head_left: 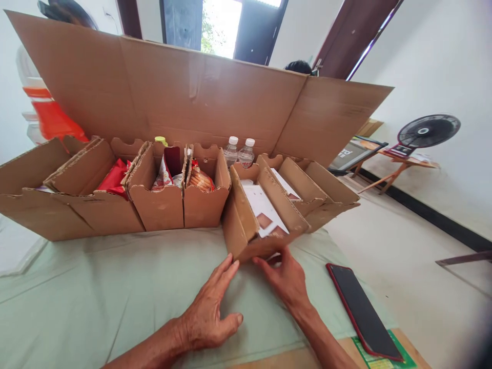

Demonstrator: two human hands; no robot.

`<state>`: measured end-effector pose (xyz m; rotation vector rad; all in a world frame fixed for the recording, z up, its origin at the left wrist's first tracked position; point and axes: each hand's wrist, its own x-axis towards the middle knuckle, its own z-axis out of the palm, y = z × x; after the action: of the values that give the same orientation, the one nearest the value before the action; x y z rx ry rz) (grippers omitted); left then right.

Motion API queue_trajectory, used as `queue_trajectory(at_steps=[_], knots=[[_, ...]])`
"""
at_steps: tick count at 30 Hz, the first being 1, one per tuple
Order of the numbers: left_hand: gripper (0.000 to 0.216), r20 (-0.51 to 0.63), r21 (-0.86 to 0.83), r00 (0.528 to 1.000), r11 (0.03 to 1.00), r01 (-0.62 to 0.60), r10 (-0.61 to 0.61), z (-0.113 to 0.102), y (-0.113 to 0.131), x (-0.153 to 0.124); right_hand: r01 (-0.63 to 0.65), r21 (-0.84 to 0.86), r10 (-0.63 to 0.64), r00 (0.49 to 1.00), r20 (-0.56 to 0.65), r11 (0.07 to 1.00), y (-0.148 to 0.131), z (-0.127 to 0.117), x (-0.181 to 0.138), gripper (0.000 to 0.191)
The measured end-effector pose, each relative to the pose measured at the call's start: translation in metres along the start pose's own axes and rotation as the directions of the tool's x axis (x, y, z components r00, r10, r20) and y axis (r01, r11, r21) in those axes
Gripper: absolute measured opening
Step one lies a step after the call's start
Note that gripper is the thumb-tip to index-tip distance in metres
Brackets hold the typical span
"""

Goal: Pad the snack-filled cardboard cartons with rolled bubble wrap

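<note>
A cardboard box with a white printed card inside stands forward of the row, turned at an angle. My left hand lies with its fingers stretched out and thumb spread, fingertips touching the box's near left corner. Under the front face of the same box are the curled fingers of my right hand, gripping its lower edge; some fingertips are hidden. Left of it stands a box of packaged biscuits. Another box holds snack packs, and a red packet shows further left.
Behind the boxes rises a tall cardboard panel. Two clear bottles stand before it. A red-edged phone lies at the right of the green cloth. A fan sits on a side table; people's heads show behind the panel.
</note>
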<state>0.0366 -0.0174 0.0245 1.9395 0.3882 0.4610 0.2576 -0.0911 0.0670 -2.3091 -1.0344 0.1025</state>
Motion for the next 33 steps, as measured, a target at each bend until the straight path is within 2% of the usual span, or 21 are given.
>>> queue_trajectory(at_steps=[3,6,11,14,17,22,25,28,31,33], knots=[[0.097,0.005,0.003,1.000,1.000,0.006,-0.006,0.000,0.000,-0.002,0.006,-0.080,-0.008,1.000,-0.021,0.997,-0.010,0.010,0.029,0.034],[0.092,0.007,0.022,1.000,1.000,0.012,-0.012,0.000,0.000,-0.002,0.024,-0.081,-0.026,0.999,-0.030,0.996,-0.014,0.015,0.040,0.026],[0.079,0.028,0.039,1.000,0.999,0.013,-0.014,0.000,0.000,-0.002,0.170,0.020,-0.170,0.985,0.011,0.985,-0.024,0.022,0.019,0.024],[0.072,0.023,0.059,1.000,0.998,-0.011,0.009,-0.001,0.002,-0.001,0.252,0.097,-0.255,0.967,0.020,0.963,-0.031,0.032,0.013,0.034],[0.069,0.026,0.072,0.999,0.997,-0.023,0.021,-0.002,0.006,0.001,0.268,0.144,-0.270,0.963,-0.004,0.953,-0.031,0.040,0.017,0.043],[0.068,0.033,0.089,0.999,0.996,-0.034,0.031,-0.005,0.011,0.003,0.266,0.195,-0.267,0.963,-0.023,0.944,-0.035,0.030,0.012,0.036],[0.067,0.020,0.089,0.999,0.995,-0.037,0.035,-0.005,0.012,0.004,0.305,0.279,-0.302,0.952,-0.053,0.911,-0.064,0.012,0.006,0.034],[0.065,0.010,0.076,0.999,0.996,-0.041,0.040,-0.005,0.011,0.003,0.400,0.347,-0.395,0.914,-0.089,0.848,-0.114,-0.001,0.016,0.043],[0.063,0.002,0.055,0.998,0.997,-0.058,0.058,-0.003,0.007,0.004,0.450,0.193,-0.460,0.888,0.005,0.872,-0.160,-0.002,0.043,0.057],[0.057,-0.033,0.015,0.999,0.999,-0.043,0.043,-0.001,0.005,0.005,0.452,0.040,-0.454,0.888,0.076,0.891,-0.180,0.002,0.061,0.051]])
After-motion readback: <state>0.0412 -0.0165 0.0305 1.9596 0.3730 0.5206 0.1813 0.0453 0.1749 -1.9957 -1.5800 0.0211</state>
